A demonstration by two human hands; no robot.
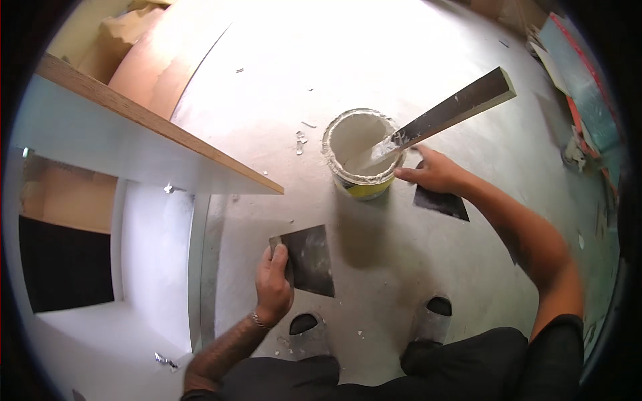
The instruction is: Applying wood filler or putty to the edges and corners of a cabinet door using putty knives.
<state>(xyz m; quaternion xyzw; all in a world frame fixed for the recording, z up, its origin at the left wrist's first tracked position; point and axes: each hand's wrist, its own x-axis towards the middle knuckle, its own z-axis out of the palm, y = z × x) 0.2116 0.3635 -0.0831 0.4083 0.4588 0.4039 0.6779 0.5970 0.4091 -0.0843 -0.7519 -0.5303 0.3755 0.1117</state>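
My left hand (274,284) is closed around the edge of a putty spreader (309,260) with a wide, dark, flat blade, held up over the floor. Farther right, my right hand (435,172) is at the rim of a round bucket (364,190), thumb and forefinger reaching toward it. A second dark putty spreader (443,203) shows beneath that palm; its grip and my other fingers are hidden. Pale paste (358,144) coats the bucket's inside. A dark flat stick (461,105) leans out of it to the upper right, its lower end smeared with paste.
A cabinet with a wood-edged panel (167,127) stands at the left, its corner jutting toward the bucket. Small scraps (300,142) litter the grey floor. Sheets with red edging (582,87) lean at the far right. My sandalled feet (311,341) are below.
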